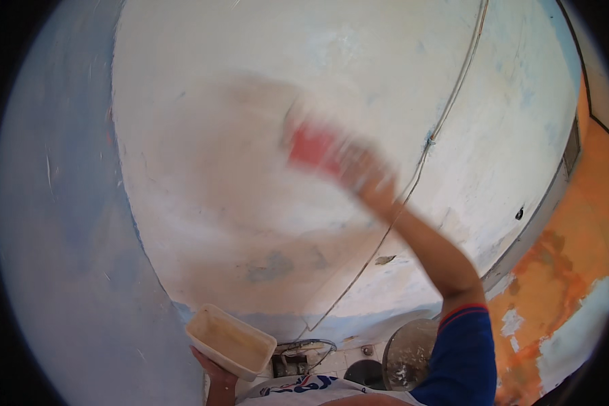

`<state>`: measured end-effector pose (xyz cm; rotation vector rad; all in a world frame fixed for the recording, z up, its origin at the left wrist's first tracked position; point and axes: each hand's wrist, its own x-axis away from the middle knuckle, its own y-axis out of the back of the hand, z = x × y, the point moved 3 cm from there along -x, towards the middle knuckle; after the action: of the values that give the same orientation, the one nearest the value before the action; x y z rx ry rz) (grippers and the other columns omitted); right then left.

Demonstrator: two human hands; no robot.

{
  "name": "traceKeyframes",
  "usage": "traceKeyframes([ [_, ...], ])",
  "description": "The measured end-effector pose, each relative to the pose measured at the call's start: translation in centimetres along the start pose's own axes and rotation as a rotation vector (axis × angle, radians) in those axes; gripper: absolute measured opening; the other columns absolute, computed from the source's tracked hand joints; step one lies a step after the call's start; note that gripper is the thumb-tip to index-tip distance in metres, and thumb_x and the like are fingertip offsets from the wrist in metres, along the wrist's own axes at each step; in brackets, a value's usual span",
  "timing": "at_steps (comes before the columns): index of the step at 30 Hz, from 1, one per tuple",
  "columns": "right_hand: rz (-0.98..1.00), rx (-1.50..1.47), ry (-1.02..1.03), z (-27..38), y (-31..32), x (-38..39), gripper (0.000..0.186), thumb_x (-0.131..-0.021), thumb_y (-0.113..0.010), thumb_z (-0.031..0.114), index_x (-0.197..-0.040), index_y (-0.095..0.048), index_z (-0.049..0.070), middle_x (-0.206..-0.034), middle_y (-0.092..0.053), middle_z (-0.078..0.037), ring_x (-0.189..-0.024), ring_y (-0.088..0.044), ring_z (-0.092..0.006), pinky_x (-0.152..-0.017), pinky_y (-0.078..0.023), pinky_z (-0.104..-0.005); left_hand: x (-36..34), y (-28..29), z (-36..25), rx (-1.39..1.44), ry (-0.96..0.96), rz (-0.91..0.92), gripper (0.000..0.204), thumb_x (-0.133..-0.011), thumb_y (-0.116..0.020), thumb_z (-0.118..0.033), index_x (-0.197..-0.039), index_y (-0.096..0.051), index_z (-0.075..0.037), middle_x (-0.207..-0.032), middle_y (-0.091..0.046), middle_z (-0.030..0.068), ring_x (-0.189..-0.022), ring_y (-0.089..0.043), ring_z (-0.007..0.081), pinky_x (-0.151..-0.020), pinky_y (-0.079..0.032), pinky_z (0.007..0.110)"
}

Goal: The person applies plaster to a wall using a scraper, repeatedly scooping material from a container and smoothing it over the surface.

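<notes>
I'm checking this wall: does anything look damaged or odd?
Yes. Just right of the cable, a small ragged brown patch breaks the pale wall. Farther right, a dark spot may be a hole.

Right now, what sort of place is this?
Probably a room being redecorated, judging by the patchy white wall, the orange surface with pale blotches, and the whitish tub in the left hand.

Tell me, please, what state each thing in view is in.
Pale tub: open-topped, held
Left hand: gripping the pale tub
Red tool: held, blurred
Right hand: gripping the red tool, raised, blurred
Pale wall: patchy, stained
Cable: strung along the wall
Round vessel: spattered
Orange surface: patchy
</notes>
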<state>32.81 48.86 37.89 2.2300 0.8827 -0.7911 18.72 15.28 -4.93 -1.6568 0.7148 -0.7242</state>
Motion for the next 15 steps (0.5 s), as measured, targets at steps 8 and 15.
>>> traceKeyframes([
  [8,-0.110,0.072,-0.202,-1.6,6.0,-8.3,0.032,-0.093,-0.058,0.003,-0.121,-0.070,0.013,-0.126,-0.067,-0.010,-0.114,-0.065,-0.0287,-0.094,-0.053,-0.0367,0.7,3.0,-5.3,-0.060,0.008,-0.055,0.084,-0.093,-0.027,-0.081,-0.152,-0.039,-0.022,-0.148,-0.048,0.0058,-0.131,-0.051,0.0325,-0.110,-0.044,0.053],
  [15,-0.240,0.345,-0.500,-6.5,6.5,-7.6,0.034,-0.085,-0.066,0.006,-0.118,-0.069,0.011,-0.118,-0.067,-0.010,-0.104,-0.066,-0.0319,-0.082,-0.055,-0.0423,1.7,4.0,-9.1,-0.049,0.032,0.024,0.082,-0.095,-0.038,-0.076,-0.152,-0.039,-0.018,-0.152,-0.045,0.0067,-0.136,-0.046,0.0324,-0.114,-0.040,0.051],
])
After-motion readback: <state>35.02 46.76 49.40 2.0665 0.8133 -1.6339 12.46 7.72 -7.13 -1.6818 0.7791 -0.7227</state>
